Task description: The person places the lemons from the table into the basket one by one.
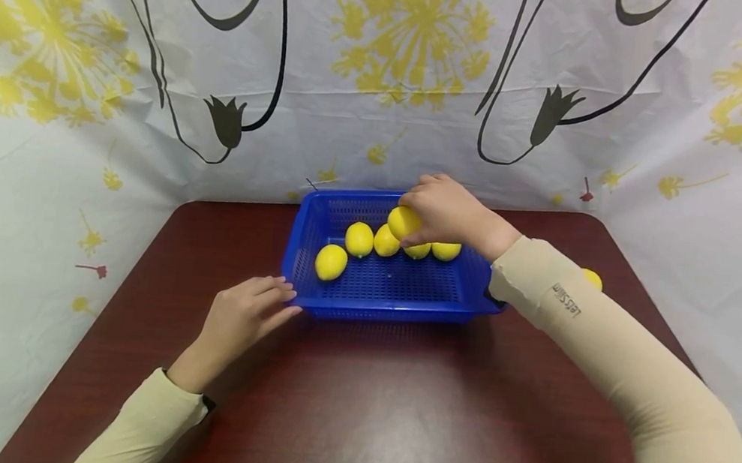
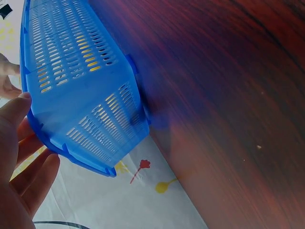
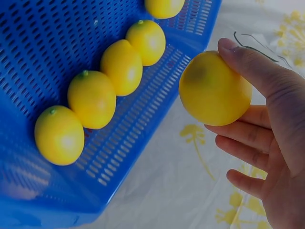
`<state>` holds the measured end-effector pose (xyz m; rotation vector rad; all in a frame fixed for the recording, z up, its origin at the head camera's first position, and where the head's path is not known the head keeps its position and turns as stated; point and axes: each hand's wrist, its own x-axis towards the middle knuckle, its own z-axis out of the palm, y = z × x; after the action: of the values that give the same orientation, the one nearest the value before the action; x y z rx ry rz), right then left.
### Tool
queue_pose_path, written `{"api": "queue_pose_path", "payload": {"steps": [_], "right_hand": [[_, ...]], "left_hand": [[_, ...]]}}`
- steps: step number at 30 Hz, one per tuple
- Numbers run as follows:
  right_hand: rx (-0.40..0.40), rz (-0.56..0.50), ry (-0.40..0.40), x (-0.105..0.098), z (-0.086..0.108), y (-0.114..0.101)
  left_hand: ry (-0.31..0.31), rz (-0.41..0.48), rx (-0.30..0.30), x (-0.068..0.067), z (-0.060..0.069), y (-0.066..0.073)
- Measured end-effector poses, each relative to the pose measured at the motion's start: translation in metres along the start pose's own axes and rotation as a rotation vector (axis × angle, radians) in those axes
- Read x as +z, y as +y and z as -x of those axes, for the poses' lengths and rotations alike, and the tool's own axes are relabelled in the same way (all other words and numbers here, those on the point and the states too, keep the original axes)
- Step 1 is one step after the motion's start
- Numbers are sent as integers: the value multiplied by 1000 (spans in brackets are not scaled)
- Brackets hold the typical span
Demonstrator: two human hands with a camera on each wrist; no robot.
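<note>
A blue plastic basket (image 1: 390, 309) with slotted walls stands on the table, several yellow lemons (image 1: 331, 263) inside it. Most of these form a row along the far wall, one lying apart at the left. Above the row my right hand (image 1: 444, 209) holds another lemon (image 3: 215, 88) between thumb and fingers; in the right wrist view it is apart from the basket. My left hand (image 1: 246, 316) touches the basket's near left corner, its fairly straight fingers and thumb on either side of the rim, as the left wrist view also shows.
A further lemon (image 1: 591, 279) lies on the table's right side, partly hidden behind my right sleeve (image 1: 603, 346). The dark red wooden table (image 1: 366, 404) ends at a patterned white cloth (image 1: 382, 127) that hangs behind and on both sides.
</note>
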<state>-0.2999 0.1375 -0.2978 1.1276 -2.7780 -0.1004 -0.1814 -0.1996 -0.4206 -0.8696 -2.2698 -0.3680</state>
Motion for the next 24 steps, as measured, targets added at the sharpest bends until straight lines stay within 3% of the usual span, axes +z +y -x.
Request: {"api": "queue_pose_path", "payload": {"steps": [24], "right_hand": [[-10,-73,-70,26,-46,-23]], "left_hand": [[3,3,4,0,0,0]]}}
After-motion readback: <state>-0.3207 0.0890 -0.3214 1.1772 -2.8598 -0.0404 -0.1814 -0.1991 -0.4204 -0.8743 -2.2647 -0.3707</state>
